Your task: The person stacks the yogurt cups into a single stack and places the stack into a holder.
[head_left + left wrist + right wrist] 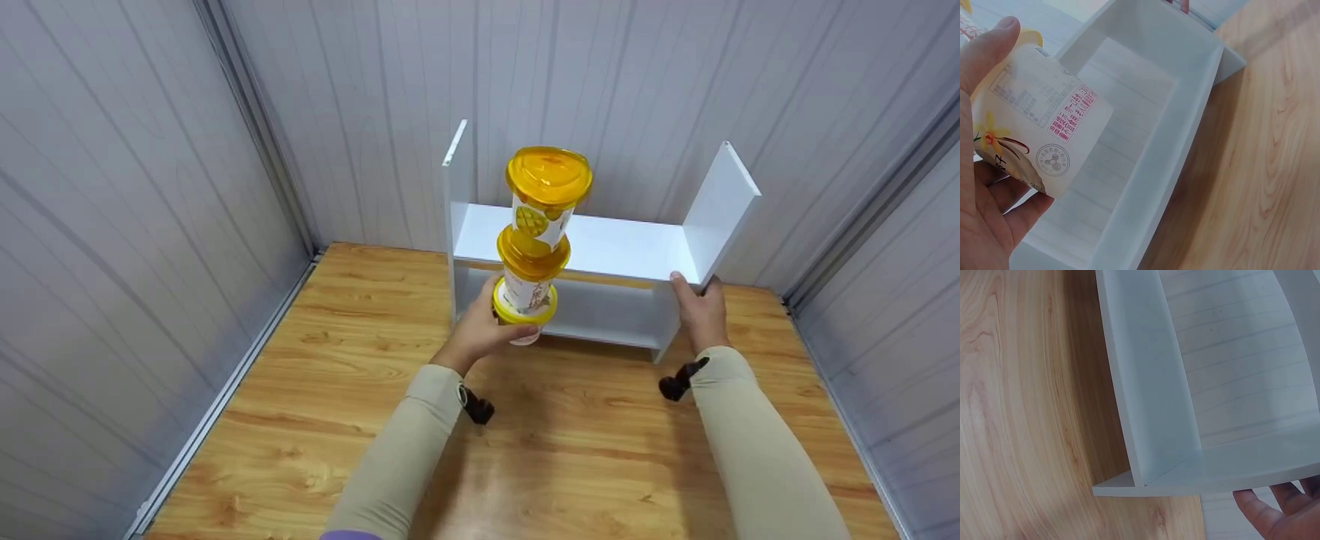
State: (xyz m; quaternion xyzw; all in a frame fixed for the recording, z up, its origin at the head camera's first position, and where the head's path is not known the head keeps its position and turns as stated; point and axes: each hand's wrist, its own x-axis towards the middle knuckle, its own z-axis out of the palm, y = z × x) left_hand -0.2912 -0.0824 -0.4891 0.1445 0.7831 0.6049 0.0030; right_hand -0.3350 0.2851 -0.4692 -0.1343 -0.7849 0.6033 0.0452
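Note:
My left hand (480, 328) grips the lowest of three stacked cups, thumb across its front. This bottom cup (1044, 118) is white with a yellow lid, a flower picture and printed text. On it stands a middle cup (525, 289) with an amber lid (534, 255). The top cup (551, 223) has a mango picture and an amber domed lid (550, 176). The stack leans slightly, in front of a white two-level shelf (622, 244). My right hand (701, 311) holds the shelf's right side panel, thumb at the front near the upper board, fingers round the outer side.
The shelf stands on a wood-grain surface (315, 420), close to the panelled back wall (360, 112). Side walls rise at the left (112, 225) and right (885, 300). Its lower board (600, 330) runs just above the surface.

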